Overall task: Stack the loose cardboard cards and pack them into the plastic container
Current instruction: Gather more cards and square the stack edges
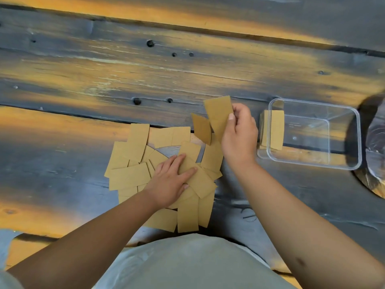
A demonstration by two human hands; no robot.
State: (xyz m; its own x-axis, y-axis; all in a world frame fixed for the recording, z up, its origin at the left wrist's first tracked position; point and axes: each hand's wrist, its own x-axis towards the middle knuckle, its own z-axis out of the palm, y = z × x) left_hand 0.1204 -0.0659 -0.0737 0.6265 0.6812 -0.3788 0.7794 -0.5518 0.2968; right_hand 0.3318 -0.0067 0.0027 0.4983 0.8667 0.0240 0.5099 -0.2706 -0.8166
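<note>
R hand (239, 132) raised above the table, thumb & fingers pinching tan rectangular cardboard cards (218, 117), approx two, fanned apart. L hand (173, 180) lies flat, fingers straight, pressing on the loose pile of same tan cards (129, 176) spread over the dark weathered wooden table (104, 69). Clear rectangular plastic container (341, 151) sits right of the R hand, w/ a small card stack (277, 130) upright at its left wall.
</note>
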